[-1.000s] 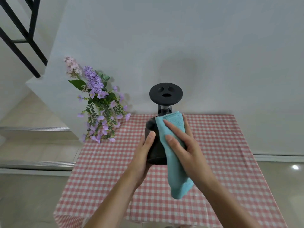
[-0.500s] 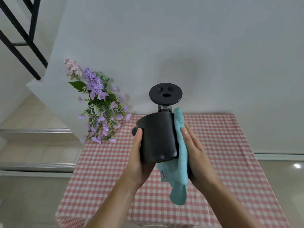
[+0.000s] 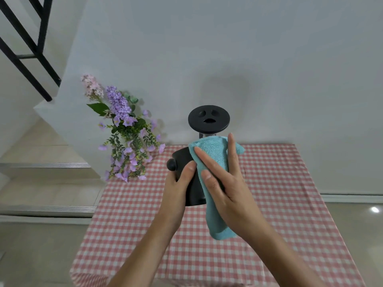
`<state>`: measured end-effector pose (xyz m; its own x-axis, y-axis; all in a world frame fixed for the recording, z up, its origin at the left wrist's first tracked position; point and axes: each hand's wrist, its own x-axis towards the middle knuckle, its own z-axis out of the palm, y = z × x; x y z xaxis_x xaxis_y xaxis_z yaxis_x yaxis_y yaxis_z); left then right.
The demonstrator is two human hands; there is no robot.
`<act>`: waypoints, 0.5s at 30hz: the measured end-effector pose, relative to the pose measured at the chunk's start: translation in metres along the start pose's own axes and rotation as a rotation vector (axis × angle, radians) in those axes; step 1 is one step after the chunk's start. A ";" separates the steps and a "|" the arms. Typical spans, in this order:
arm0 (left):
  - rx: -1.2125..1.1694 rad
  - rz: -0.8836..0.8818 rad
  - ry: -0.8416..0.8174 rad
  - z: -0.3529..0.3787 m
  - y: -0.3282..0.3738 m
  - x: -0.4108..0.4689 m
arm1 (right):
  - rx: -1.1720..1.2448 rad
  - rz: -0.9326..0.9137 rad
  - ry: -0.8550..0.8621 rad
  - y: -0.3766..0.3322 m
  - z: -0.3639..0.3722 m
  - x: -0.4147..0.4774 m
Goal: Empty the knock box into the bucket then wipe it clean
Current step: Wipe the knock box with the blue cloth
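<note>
I hold the black knock box (image 3: pixel 184 160) in the air above the checked table, tilted, with a round knob of its bar sticking out at its left side. My left hand (image 3: pixel 178 187) grips its near left wall. A light blue cloth (image 3: pixel 213 162) is draped over the box's right side and hangs down below it. My right hand (image 3: pixel 223 183) lies flat on the cloth, fingers spread, pressing it against the box. No bucket is in view.
A table with a red-and-white checked cloth (image 3: pixel 279 193) stands against the white wall. A black round-topped device (image 3: pixel 209 120) stands at its far edge behind the box. Purple artificial flowers (image 3: pixel 126 139) sit at the far left corner. Stairs with a black railing (image 3: pixel 27 48) are left.
My right hand has slid the cloth from the box's right side up over its top and front. The box has tilted and turned in my left hand, showing the knob more.
</note>
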<state>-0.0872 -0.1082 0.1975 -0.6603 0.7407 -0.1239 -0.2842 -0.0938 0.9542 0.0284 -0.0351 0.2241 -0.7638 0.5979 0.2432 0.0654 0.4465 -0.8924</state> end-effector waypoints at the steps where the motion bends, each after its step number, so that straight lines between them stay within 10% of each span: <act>1: 0.003 0.010 -0.006 0.000 0.000 0.000 | -0.027 -0.016 0.001 0.000 0.000 0.001; 15: -0.452 -0.101 -0.104 0.000 -0.001 0.001 | 0.861 0.193 0.049 -0.001 -0.007 -0.015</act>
<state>-0.0876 -0.1069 0.1960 -0.5470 0.8218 -0.1596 -0.6325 -0.2809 0.7218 0.0441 -0.0396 0.2238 -0.7595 0.6480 0.0574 -0.3317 -0.3098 -0.8911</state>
